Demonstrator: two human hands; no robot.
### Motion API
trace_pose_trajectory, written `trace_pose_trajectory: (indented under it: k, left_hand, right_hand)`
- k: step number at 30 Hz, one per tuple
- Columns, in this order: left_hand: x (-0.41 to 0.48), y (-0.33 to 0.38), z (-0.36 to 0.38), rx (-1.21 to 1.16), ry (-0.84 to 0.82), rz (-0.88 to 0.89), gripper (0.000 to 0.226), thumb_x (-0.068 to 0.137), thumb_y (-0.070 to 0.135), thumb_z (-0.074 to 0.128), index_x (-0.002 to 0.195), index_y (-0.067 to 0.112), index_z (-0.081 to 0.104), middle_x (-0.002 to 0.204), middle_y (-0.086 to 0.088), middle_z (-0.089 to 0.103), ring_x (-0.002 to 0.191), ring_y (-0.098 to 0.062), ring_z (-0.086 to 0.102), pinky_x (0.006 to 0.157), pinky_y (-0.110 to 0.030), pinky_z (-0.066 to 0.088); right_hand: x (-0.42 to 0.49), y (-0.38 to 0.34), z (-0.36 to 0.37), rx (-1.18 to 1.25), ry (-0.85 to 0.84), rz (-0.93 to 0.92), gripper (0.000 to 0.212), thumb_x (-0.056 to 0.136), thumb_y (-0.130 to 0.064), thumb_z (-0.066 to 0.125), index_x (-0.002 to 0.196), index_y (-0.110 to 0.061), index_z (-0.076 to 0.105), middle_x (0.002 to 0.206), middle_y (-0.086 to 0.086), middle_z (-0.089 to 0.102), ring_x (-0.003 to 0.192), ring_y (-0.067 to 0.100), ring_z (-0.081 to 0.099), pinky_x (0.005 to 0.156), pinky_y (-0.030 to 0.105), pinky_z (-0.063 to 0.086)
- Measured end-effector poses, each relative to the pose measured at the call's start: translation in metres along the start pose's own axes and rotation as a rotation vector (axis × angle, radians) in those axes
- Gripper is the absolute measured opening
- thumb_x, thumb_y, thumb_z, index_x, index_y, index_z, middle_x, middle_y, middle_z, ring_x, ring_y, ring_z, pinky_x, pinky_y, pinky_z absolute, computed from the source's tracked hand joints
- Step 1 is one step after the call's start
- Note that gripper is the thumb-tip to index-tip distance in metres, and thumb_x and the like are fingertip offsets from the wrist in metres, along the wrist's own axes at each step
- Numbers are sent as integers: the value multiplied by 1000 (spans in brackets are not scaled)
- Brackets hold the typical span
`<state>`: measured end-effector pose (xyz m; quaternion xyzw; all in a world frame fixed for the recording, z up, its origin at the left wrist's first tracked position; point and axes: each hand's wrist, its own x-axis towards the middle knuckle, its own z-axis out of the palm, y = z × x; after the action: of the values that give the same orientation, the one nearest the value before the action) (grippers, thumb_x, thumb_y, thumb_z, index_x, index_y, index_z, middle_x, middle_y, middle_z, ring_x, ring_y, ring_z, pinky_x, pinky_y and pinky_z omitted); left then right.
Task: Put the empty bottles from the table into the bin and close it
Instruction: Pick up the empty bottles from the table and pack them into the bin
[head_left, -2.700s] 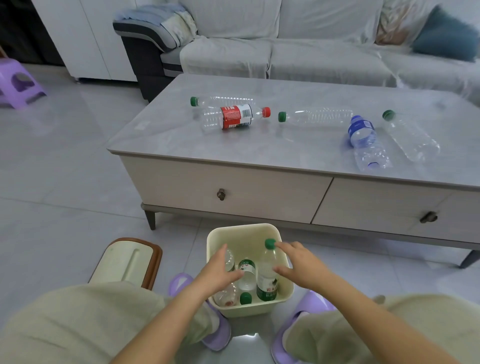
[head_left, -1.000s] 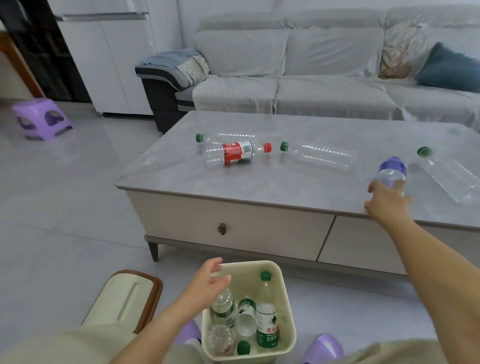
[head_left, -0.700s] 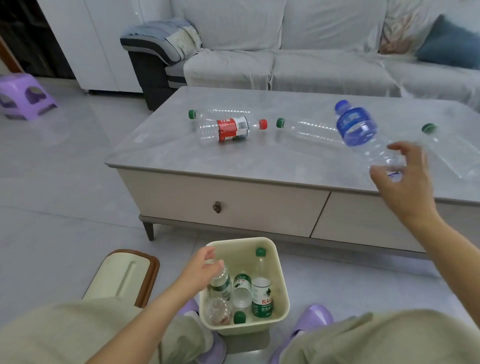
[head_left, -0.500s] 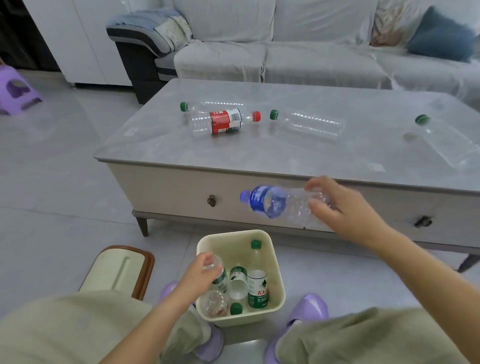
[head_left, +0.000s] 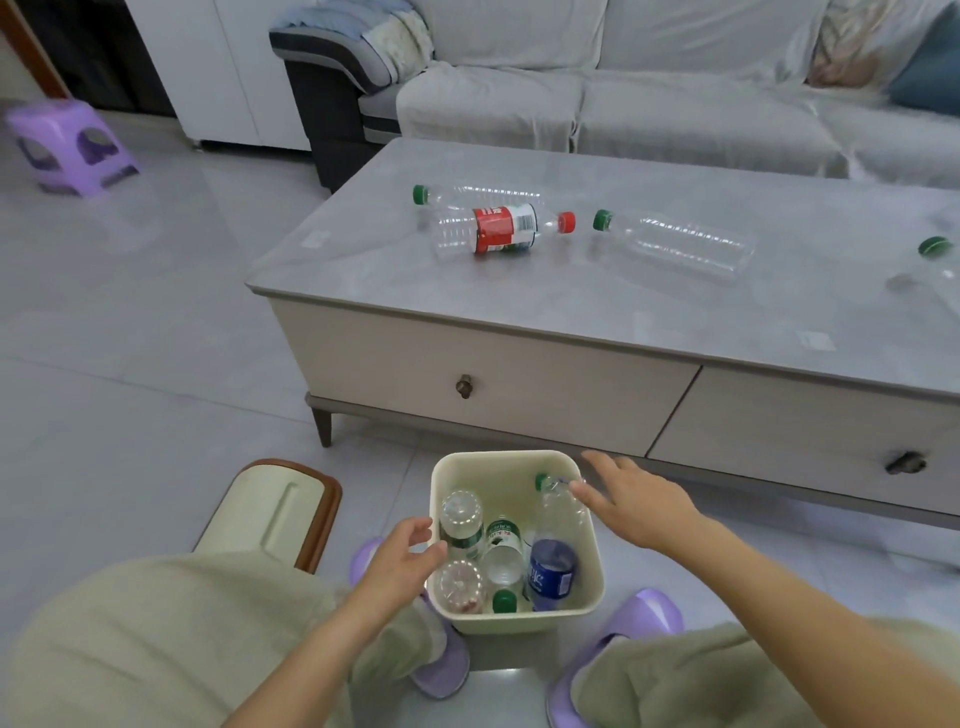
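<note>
Presently, the following items are recorded.

Bin (head_left: 589, 561): cream, square, open-topped, set on the floor between two purple slippers, just in front of the counter (head_left: 571, 322). Several bottles are held inside. Among them a blue-labelled bottle (head_left: 551, 566) is stood cap-down against the right wall, and a green-capped bottle (head_left: 558, 501) is leaned at the upper right corner. A green-labelled bottle (head_left: 461, 522) is seen at the left wall; two more clear bottles and a loose green cap are lodged between.

Bin lid (head_left: 270, 512): cream with a brown edge, laid flat on the floor to the left of the bin, apart from it.

Counter: grey-topped, with two drawers. Four bottles are left lying on it. A red-labelled bottle (head_left: 501, 231) with a red cap is laid touching a clear green-capped bottle (head_left: 478, 195) behind it. A third clear bottle (head_left: 675, 247) is laid just to their right. A fourth bottle (head_left: 937, 254) is cut off at the right edge of the view.

Left hand (head_left: 402, 564): placed at the bin's left rim, fingers loosely curled, nothing gripped.

Right hand (head_left: 636, 506): held over the bin's right rim, grip spread wide and empty, fingertips beside the leaning bottle's neck; contact cannot be told.
</note>
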<state>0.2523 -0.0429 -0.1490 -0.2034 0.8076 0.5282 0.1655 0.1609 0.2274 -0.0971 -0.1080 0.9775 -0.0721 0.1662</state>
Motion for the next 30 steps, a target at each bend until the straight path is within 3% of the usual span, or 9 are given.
trace_pose_trajectory:
  k: [3,7,9,16,20,25,30]
  left_hand:
    - [1,1,-1,-1,-2,5,51,91,30,56,137,19,39,142,-1,45,114,-15,50,69,-22,50]
    - [3,7,1,18,-13,10,51,90,30,57,137,19,40,142,-1,47,120,-18,50,92,-37,52]
    - [5,12,5,6,-19,16,50,90,26,57,137,17,41,141,-3,47,120,-20,51,95,-39,50]
    - [12,17,16,-1,-29,34,47,92,21,56,136,14,42,140,-6,48,119,-21,52,92,-36,50]
    - [13,13,18,-41,-38,35,46,92,19,56,136,14,42,138,-7,48,104,-18,54,70,-27,50]
    - [13,9,18,-60,-37,35,45,92,19,58,134,14,44,130,-5,50,104,-19,52,80,-36,50]
    - [13,6,21,-68,-35,34,39,91,17,59,128,16,47,124,-5,52,104,-20,54,76,-38,51]
  right_hand:
    - [1,11,2,-1,-23,33,67,87,-69,21,142,-31,21,139,8,43,115,30,54,87,45,47]
    - [-1,24,4,-12,-31,73,67,87,-69,22,143,-31,20,138,8,43,114,30,54,86,44,47]
    - [-2,29,5,-9,-34,86,67,88,-68,22,143,-31,20,137,7,43,114,29,54,86,43,47]
    - [-9,41,7,8,-62,129,66,90,-64,27,145,-30,17,141,7,40,114,27,55,87,42,47]
    - [-12,43,11,24,-87,125,67,90,-63,29,146,-28,15,142,8,39,116,27,53,90,43,46]
    - [-10,40,12,39,-81,105,67,91,-61,32,146,-28,14,144,9,38,118,28,52,91,43,46]
    - [-10,37,12,83,-54,86,66,91,-59,35,146,-28,16,141,9,41,117,28,52,91,42,46]
